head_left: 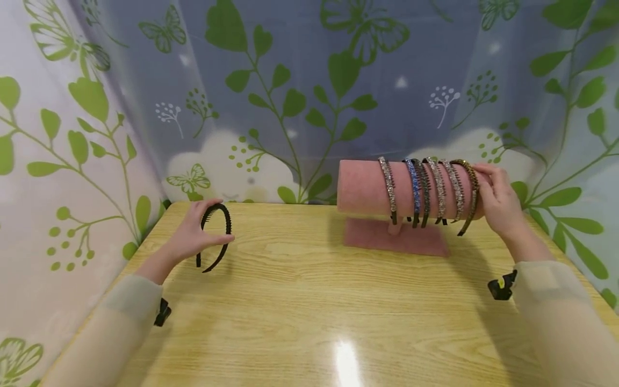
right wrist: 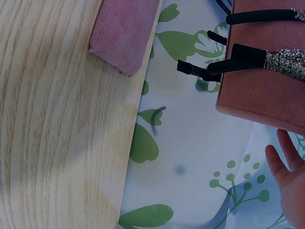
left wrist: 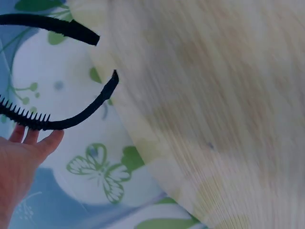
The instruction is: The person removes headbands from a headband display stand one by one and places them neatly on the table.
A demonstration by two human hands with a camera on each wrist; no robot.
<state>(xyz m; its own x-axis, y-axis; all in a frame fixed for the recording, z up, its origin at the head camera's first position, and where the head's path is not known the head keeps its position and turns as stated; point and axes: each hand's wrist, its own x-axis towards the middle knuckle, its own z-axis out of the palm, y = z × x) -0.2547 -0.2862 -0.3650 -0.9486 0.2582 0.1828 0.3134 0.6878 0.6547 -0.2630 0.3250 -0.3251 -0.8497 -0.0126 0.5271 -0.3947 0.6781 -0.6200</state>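
Observation:
My left hand [head_left: 195, 231] holds a black headband [head_left: 228, 220] above the left part of the table, its open ends pointing down. In the left wrist view, fingertips press against the outer side of the toothed band [left wrist: 71, 119]. Across the table, my right hand [head_left: 500, 201] touches the right end of a pink roll-shaped stand [head_left: 360, 185], fingers fairly straight. Beside those fingers, a gold headband [head_left: 471, 183] sits slanted on the roll. The right wrist view shows the fingers [right wrist: 286, 148] by the roll's end; the thumb's contact is unclear.
Further along the roll sit a blue headband [head_left: 415, 185], a dark one [head_left: 424, 188] and several silvery ones, including one at the left [head_left: 388, 185]. The stand's pink base [head_left: 372, 236] rests on the wooden table [head_left: 290, 301]. A patterned curtain [head_left: 300, 80] hangs behind.

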